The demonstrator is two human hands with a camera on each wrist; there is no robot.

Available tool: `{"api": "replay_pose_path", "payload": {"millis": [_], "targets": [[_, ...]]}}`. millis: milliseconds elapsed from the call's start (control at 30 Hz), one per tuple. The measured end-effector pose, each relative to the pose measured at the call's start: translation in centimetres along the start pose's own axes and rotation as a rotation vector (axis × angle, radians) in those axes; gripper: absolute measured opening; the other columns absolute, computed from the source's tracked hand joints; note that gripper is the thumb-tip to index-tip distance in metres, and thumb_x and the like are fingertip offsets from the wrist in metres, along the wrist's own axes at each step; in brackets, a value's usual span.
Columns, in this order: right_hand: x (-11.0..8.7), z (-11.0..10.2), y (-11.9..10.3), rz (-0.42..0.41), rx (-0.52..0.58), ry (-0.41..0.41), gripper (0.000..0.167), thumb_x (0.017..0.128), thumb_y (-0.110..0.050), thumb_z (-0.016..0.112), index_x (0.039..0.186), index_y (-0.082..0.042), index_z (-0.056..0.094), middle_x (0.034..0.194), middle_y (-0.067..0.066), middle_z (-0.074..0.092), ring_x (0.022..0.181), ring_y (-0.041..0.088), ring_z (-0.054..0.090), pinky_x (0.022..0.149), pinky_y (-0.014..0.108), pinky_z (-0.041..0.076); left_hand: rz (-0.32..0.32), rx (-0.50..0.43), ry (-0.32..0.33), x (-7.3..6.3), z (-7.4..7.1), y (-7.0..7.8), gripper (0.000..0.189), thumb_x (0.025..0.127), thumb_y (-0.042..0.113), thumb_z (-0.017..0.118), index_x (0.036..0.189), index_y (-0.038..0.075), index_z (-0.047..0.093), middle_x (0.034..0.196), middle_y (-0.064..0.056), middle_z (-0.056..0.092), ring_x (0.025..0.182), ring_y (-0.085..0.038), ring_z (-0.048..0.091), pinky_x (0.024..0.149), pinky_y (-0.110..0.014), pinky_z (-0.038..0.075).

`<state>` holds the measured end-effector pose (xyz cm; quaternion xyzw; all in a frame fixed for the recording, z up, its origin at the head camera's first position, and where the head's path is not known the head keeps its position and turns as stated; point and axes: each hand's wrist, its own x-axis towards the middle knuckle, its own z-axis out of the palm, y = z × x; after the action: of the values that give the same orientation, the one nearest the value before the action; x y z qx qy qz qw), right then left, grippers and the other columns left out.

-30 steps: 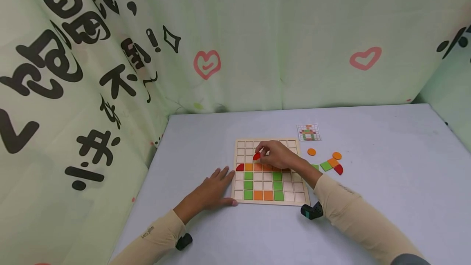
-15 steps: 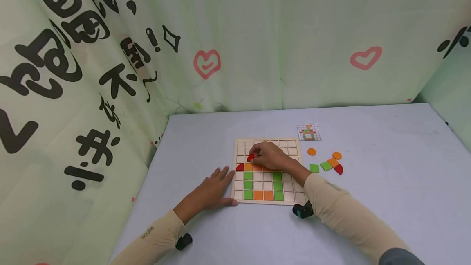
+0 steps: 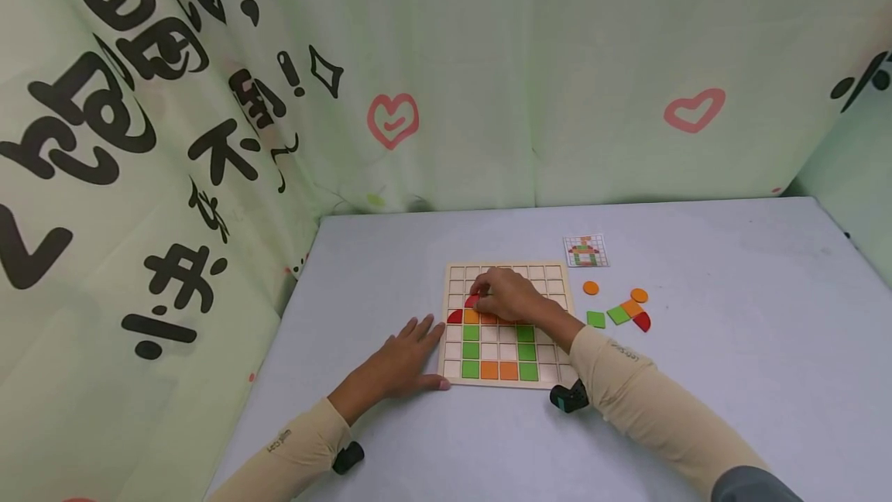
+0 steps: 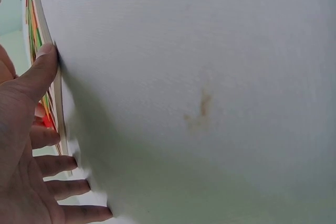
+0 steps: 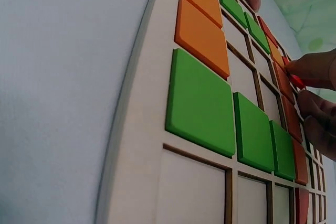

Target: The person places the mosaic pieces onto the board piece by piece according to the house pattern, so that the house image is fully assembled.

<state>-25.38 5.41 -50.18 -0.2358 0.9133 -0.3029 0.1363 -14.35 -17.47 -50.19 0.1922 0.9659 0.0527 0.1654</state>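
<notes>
My right hand (image 3: 510, 294) pinches a red quarter-round tile (image 3: 471, 301) over the wooden grid board (image 3: 567, 372), at the cell just above the left orange tile of the long row. In the right wrist view the thumb and a finger hold that red tile (image 5: 296, 81) at the board's surface. My left hand (image 3: 406, 359) lies with fingers spread at the board's left edge, the thumb at its lower left corner. Green tiles (image 3: 470, 351) form two columns on the board, joined at the bottom by orange tiles (image 3: 499, 370). Another red quarter-round (image 3: 454, 317) sits in the left column.
Right of the board lie two orange discs (image 3: 591, 287), green squares (image 3: 595, 319), an orange square (image 3: 631, 307) and a red quarter-round (image 3: 642, 321). A small printed pattern card (image 3: 586, 251) lies behind them. A curtain (image 3: 536, 99) hangs behind the table (image 3: 718, 316).
My right hand has moved left and slightly down with the red quarter-round tile, from the third column to the second. My left hand has stayed in place.
</notes>
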Motion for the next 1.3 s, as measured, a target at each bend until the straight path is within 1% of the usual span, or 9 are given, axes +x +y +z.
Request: {"api": "replay_pose_path", "payload": {"millis": [200, 433, 600, 767, 867, 967, 1067, 1200, 1300], "targets": [[0.0, -0.1, -0.2, -0.010, -0.020, -0.010, 0.025, 0.091, -0.022, 0.074, 0.114, -0.011, 0.074, 0.106, 0.004, 0.071, 0.094, 0.018, 0.063, 0.088, 0.040, 0.053, 0.009, 0.002, 0.005, 0.0, 0.0, -0.1, 0.098, 0.083, 0.065, 0.069, 0.159, 0.017, 0.030, 0.165, -0.011, 0.029, 0.151, -0.039, 0.029, 0.106, -0.065, 0.042], [-0.2, -0.3, -0.3, -0.022, -0.024, -0.009, 0.026, 0.091, -0.023, 0.074, 0.114, -0.011, 0.073, 0.104, 0.003, 0.071, 0.093, 0.017, 0.062, 0.087, 0.040, 0.053, 0.011, 0.006, 0.006, 0.0, 0.0, -0.1, 0.098, 0.083, 0.065, 0.069, 0.159, 0.017, 0.031, 0.165, -0.011, 0.029, 0.150, -0.039, 0.029, 0.105, -0.064, 0.042], [-0.6, -0.9, -0.3, -0.023, 0.003, -0.001, 0.029, 0.091, -0.024, 0.074, 0.117, -0.010, 0.072, 0.104, 0.003, 0.071, 0.093, 0.018, 0.062, 0.088, 0.040, 0.052, 0.015, 0.008, 0.008, 0.1, 0.1, -0.2, 0.098, 0.083, 0.065, 0.069, 0.159, 0.017, 0.030, 0.165, -0.011, 0.029, 0.150, -0.039, 0.029, 0.105, -0.065, 0.042], [-1.4, -1.8, 0.3, -0.020, 0.058, -0.009, 0.028, 0.094, -0.024, 0.070, 0.118, -0.011, 0.071, 0.105, 0.001, 0.071, 0.098, 0.019, 0.061, 0.091, 0.042, 0.051, 0.011, 0.009, 0.006, 0.1, 0.2, -0.2, 0.098, 0.083, 0.065, 0.069, 0.159, 0.017, 0.030, 0.165, -0.011, 0.028, 0.151, -0.039, 0.029, 0.105, -0.065, 0.042], [-2.2, -2.6, 1.1, -0.027, 0.087, -0.004, 0.027, 0.096, -0.025, 0.068, 0.118, -0.011, 0.071, 0.105, 0.002, 0.070, 0.095, 0.019, 0.059, 0.086, 0.038, 0.051, 0.010, 0.017, 0.009, 0.1, 0.1, -0.1, 0.098, 0.083, 0.065, 0.070, 0.159, 0.016, 0.031, 0.165, -0.011, 0.029, 0.150, -0.039, 0.029, 0.105, -0.064, 0.042], [-3.1, -3.4, 2.1, -0.034, 0.100, 0.001, 0.026, 0.096, -0.024, 0.068, 0.118, -0.010, 0.071, 0.104, 0.002, 0.070, 0.086, 0.017, 0.057, 0.075, 0.032, 0.049, 0.012, 0.024, 0.015, 0.0, 0.1, 0.0, 0.098, 0.083, 0.064, 0.071, 0.159, 0.016, 0.032, 0.165, -0.012, 0.030, 0.150, -0.039, 0.030, 0.105, -0.064, 0.043], [-4.3, -4.2, 3.4, -0.040, 0.117, 0.002, 0.025, 0.096, -0.021, 0.068, 0.116, -0.009, 0.072, 0.101, 0.003, 0.069, 0.076, 0.015, 0.055, 0.067, 0.028, 0.048, 0.011, 0.019, 0.017, 0.0, 0.1, 0.1, 0.098, 0.083, 0.063, 0.071, 0.158, 0.016, 0.032, 0.164, -0.012, 0.030, 0.150, -0.039, 0.030, 0.105, -0.064, 0.043], [-6.0, -5.3, 5.3, -0.037, 0.119, 0.009, 0.023, 0.095, -0.020, 0.069, 0.114, -0.007, 0.072, 0.099, 0.003, 0.068, 0.069, 0.014, 0.053, 0.060, 0.026, 0.046, 0.007, 0.012, 0.010, 0.0, 0.0, 0.1, 0.098, 0.083, 0.063, 0.071, 0.159, 0.016, 0.031, 0.165, -0.011, 0.030, 0.150, -0.038, 0.029, 0.105, -0.064, 0.042], [-7.4, -6.0, 6.6, -0.035, 0.089, 0.024, 0.022, 0.094, -0.020, 0.070, 0.113, -0.008, 0.072, 0.097, 0.001, 0.068, 0.069, 0.013, 0.051, 0.059, 0.025, 0.044, 0.006, 0.017, 0.009, 0.0, 0.0, 0.2, 0.098, 0.083, 0.063, 0.071, 0.159, 0.016, 0.031, 0.165, -0.011, 0.030, 0.150, -0.038, 0.029, 0.105, -0.064, 0.042]]}}
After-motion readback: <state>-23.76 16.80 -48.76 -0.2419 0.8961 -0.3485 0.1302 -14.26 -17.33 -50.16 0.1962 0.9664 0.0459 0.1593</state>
